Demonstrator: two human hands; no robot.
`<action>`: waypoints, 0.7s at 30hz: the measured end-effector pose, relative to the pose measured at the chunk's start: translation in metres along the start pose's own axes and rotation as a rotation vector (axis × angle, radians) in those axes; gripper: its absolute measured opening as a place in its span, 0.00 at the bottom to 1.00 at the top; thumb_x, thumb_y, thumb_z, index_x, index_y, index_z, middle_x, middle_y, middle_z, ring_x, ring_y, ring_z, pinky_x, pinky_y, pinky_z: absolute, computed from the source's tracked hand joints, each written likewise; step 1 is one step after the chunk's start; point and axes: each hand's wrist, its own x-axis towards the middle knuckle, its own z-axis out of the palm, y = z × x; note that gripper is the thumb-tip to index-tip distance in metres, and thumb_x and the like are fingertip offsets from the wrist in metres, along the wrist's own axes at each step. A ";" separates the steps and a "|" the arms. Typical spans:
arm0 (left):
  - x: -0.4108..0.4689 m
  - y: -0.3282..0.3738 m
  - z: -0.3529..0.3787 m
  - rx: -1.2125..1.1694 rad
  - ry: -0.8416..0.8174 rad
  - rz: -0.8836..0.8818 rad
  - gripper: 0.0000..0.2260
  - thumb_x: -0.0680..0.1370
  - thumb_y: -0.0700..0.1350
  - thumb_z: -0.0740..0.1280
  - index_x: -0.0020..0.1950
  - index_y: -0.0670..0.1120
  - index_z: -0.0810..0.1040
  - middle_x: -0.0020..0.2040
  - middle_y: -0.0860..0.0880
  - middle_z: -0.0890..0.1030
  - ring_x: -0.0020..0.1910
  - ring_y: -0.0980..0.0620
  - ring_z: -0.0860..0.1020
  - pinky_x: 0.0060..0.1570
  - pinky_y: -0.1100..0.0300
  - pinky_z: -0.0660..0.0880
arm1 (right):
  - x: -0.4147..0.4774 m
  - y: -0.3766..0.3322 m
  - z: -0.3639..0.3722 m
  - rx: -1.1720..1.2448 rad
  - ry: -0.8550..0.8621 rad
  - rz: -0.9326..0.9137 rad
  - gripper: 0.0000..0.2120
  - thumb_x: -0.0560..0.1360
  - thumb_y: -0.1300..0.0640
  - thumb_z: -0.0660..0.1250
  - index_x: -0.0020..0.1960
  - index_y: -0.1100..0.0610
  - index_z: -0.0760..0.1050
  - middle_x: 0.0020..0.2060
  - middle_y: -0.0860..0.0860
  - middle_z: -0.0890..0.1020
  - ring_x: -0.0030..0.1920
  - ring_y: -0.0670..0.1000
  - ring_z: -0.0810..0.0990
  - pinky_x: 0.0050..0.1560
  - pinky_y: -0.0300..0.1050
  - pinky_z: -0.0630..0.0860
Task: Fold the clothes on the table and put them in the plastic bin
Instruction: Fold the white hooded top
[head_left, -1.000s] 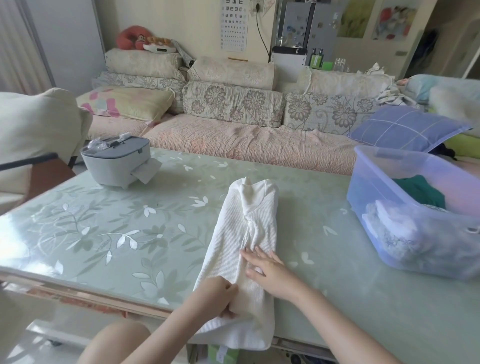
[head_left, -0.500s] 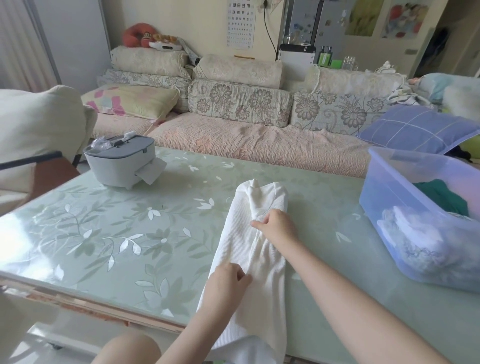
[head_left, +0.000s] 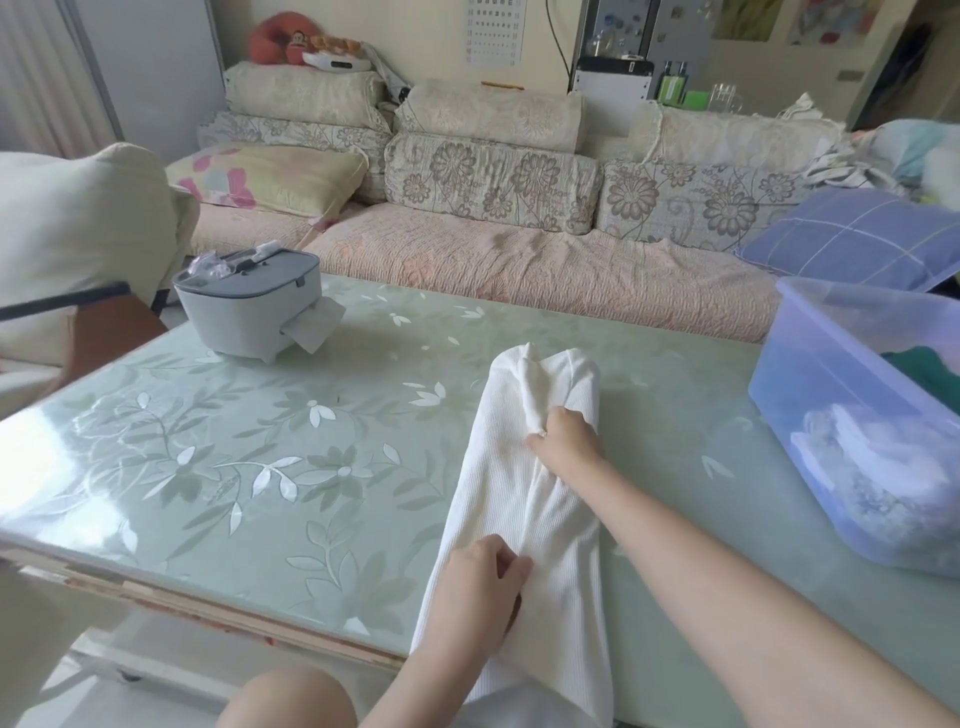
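One white garment (head_left: 498, 467) is in hand. It's folded lengthwise into a narrow strip and lies on the counter (head_left: 234, 467) a bit right of centre. A bunched bit pokes up at the far end, and the near end hangs over the counter's near edge.

Change vs 1 s ago: the right hand (head_left: 569, 441) was flat on the strip's middle w/ fingers straight. It has since gone to the far end, where its fingers are now curled, pinching the bunched fabric. The left hand (head_left: 478, 582) was down at the near edge. It now sits a little farther in on the strip's near-left part, fingers curled into the cloth, so prob. a grip that steadies it. The strip itself has barely shifted.

My read: the lengthwise fold is done and the hands are set at both ends for the crosswise fold, which hasn't begun.

The plastic bin (head_left: 810, 395) stands at the right, apart from the garment. It already holds green and white clothes, so this seems a later item. A grey lidded box (head_left: 244, 306) sits far left on the counter, well away. A sofa (head_left: 519, 270) w/ cushions runs behind.
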 end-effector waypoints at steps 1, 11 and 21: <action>0.000 -0.001 0.000 0.001 0.001 0.006 0.10 0.76 0.49 0.66 0.36 0.49 0.74 0.30 0.52 0.78 0.28 0.56 0.74 0.32 0.63 0.70 | 0.000 -0.001 0.001 0.043 0.024 -0.005 0.11 0.76 0.53 0.63 0.50 0.61 0.72 0.53 0.59 0.78 0.53 0.61 0.78 0.48 0.47 0.72; 0.002 -0.004 -0.003 0.025 -0.027 0.028 0.06 0.76 0.47 0.65 0.41 0.47 0.75 0.31 0.54 0.76 0.29 0.59 0.72 0.30 0.68 0.68 | -0.005 0.005 0.025 0.401 0.021 -0.015 0.11 0.75 0.50 0.66 0.39 0.55 0.70 0.35 0.49 0.77 0.42 0.54 0.78 0.40 0.44 0.71; -0.018 0.004 -0.008 0.069 -0.032 0.124 0.21 0.71 0.49 0.70 0.60 0.54 0.65 0.28 0.52 0.73 0.28 0.58 0.71 0.32 0.66 0.68 | -0.061 0.048 0.012 0.348 -0.212 -0.372 0.21 0.78 0.59 0.62 0.71 0.51 0.68 0.67 0.53 0.74 0.67 0.51 0.71 0.69 0.45 0.66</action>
